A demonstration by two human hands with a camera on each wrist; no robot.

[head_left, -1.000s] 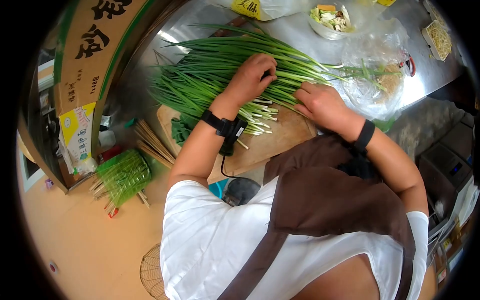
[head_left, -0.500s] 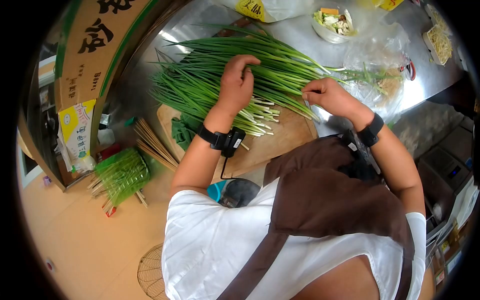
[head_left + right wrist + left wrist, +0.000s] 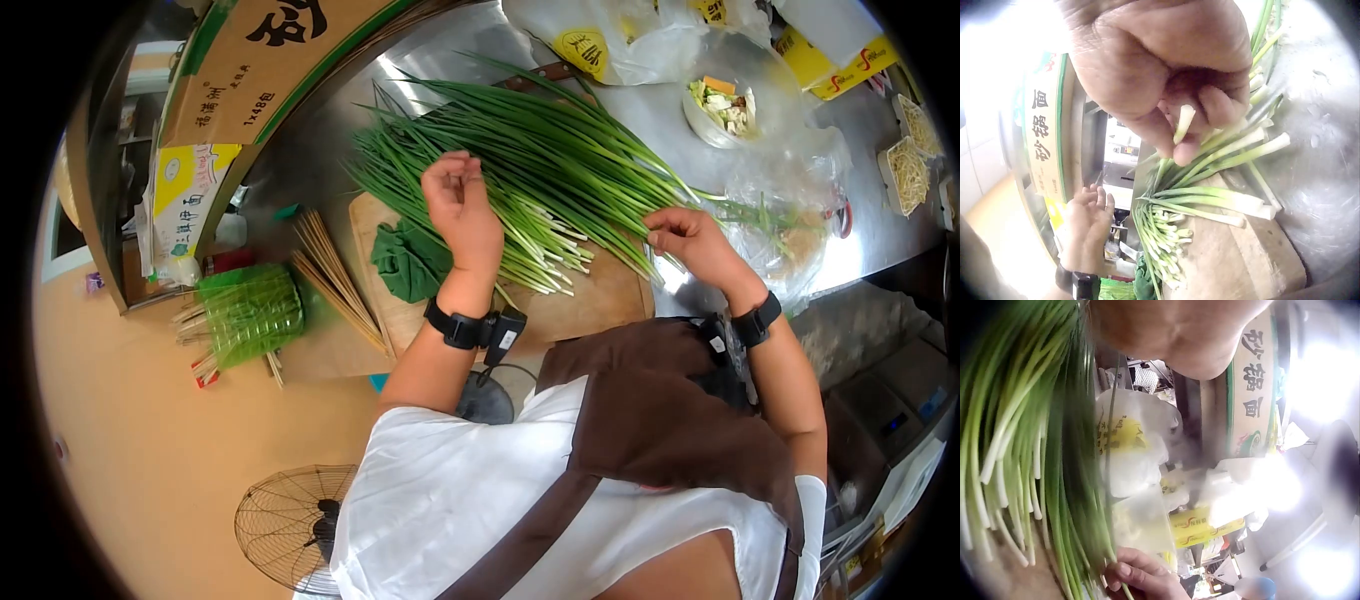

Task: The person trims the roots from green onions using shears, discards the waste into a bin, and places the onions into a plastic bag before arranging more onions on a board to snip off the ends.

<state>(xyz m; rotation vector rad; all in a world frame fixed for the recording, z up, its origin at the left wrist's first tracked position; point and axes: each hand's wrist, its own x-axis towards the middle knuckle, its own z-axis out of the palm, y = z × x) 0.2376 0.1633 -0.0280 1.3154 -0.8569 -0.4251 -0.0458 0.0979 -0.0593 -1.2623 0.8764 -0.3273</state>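
Note:
A large heap of scallions (image 3: 540, 150) lies across a wooden cutting board (image 3: 610, 285), white ends toward the right and front. My right hand (image 3: 700, 250) is at the white ends on the right side. In the right wrist view it pinches a single scallion (image 3: 1184, 124) between thumb and finger, the cut white end poking out. My left hand (image 3: 465, 225) is raised over the leafy left part, palm turned up, fingers loosely bent around nothing. The left wrist view shows only its underside at the top, beside the hanging-looking bundle of stalks.
A green cloth (image 3: 408, 262) lies on the board's left, with wooden sticks (image 3: 335, 280) beside it. Behind the scallions are a knife handle (image 3: 540, 76) and a white plastic bag (image 3: 640, 45). A bowl of cut vegetables (image 3: 722, 108) and clear plastic (image 3: 785, 180) stand at the right.
My left hand has lifted off the stalks and moved left, its palm turning up. My right hand has drawn slightly away from the bundle with the scallion. The head view has shifted.

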